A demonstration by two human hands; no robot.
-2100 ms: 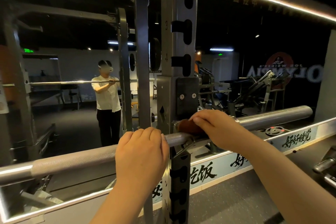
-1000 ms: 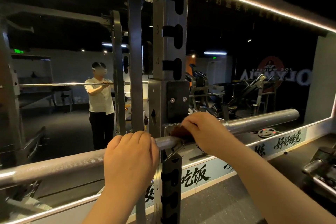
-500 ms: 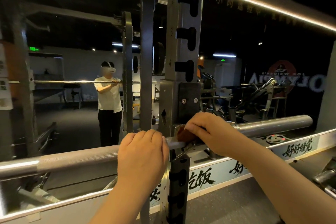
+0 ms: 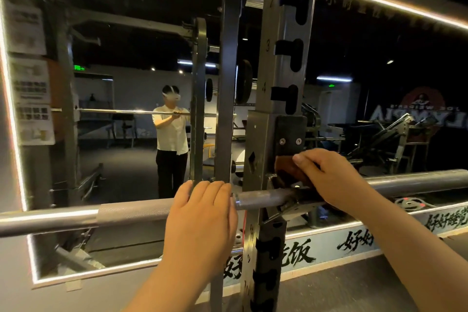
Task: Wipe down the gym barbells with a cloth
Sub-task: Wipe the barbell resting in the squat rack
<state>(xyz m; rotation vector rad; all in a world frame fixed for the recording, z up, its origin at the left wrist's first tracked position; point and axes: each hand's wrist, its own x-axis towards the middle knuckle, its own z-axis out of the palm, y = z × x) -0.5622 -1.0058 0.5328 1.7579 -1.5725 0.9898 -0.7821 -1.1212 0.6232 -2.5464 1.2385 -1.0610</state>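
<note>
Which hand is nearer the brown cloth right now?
Right. The right hand grips the brown cloth beside the rack upright; the left hand holds the barbell on the upright's other side, apart from the cloth.

Left hand (image 4: 200,220), right hand (image 4: 329,180) bare; mirror (image 4: 126,180) shows white short-sleeved T-shirt (image 4: 172,134), black trousers (image 4: 171,172), white headset (image 4: 172,96).

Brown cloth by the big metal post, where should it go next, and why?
Probably slide the brown cloth rightward along the long grey steel barbell. The right hand pinches it beside the grey slotted rack upright, the bar's smooth end stretches to the right, and the left hand grips the bar.
</note>
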